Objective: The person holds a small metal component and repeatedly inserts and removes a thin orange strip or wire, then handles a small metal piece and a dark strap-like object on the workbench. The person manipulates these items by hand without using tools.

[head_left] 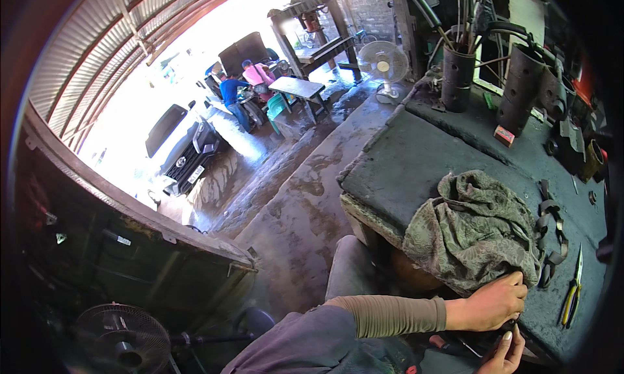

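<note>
Head view shows 2 bare hands meeting at the near edge of the bench (383, 172), toward 5 o'clock in the picture. The left hand (484, 306) has its grip closed, fingers curled, seemingly round a small dark piece (509, 324); the right hand (504, 356), partly cut off by the lower border, pinches at that same piece from 6 o'clock. Holding it from 2 sides probably keeps so small a thing from turning or slipping, though the fingers hide most of it and I cannot tell what it is. From the hands, the crumpled patterned cloth (474, 224) lies between 11 and 12 o'clock, its near edge by the left fingers, perhaps kept there for wiping. At 2 o'clock, yellow-and-black pliers (571, 294) lie jaws away and handles toward the person, which would suit a quick pick-up. A dark looped strap (551, 234) rests at 1 o'clock, just beside the cloth. Farther off at 12 o'clock sit a small red box (504, 136) and a dark tool holder (458, 81), whose upright walls likely keep long tools together and leave working room nearer the person.
</note>
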Available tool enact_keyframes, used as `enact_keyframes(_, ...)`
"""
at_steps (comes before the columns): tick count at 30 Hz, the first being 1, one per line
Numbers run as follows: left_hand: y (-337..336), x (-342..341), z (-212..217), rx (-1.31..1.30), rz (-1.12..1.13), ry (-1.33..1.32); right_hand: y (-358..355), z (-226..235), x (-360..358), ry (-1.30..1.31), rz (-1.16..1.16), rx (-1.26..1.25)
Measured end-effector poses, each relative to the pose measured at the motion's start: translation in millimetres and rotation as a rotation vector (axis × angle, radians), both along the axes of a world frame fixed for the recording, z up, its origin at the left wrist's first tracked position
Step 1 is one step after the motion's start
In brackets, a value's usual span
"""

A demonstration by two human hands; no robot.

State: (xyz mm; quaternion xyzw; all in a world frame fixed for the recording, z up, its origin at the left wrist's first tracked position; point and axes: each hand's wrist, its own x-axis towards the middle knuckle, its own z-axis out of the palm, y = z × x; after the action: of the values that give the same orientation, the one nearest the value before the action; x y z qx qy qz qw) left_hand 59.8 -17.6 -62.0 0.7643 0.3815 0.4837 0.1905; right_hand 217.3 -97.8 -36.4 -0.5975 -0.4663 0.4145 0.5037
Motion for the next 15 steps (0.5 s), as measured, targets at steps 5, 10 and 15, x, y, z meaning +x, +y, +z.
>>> enact_keyframes(5, -4.6, 4.7, -4.6, 0.041, 0.033, 0.05, 2.8, -8.7, 2.6, 0.072, -0.013, 0.031)
enact_keyframes(10, -13.0, 5.1, 4.7, 0.048, 0.099, 0.151, 4.0, -17.8, 6.4, 0.11, -0.007, 0.035)
enact_keyframes(15, -20.0, 4.7, 16.9, 0.015, 0.087, 0.233, 4.5, -21.2, 8.8, 0.108, -0.054, -0.097)
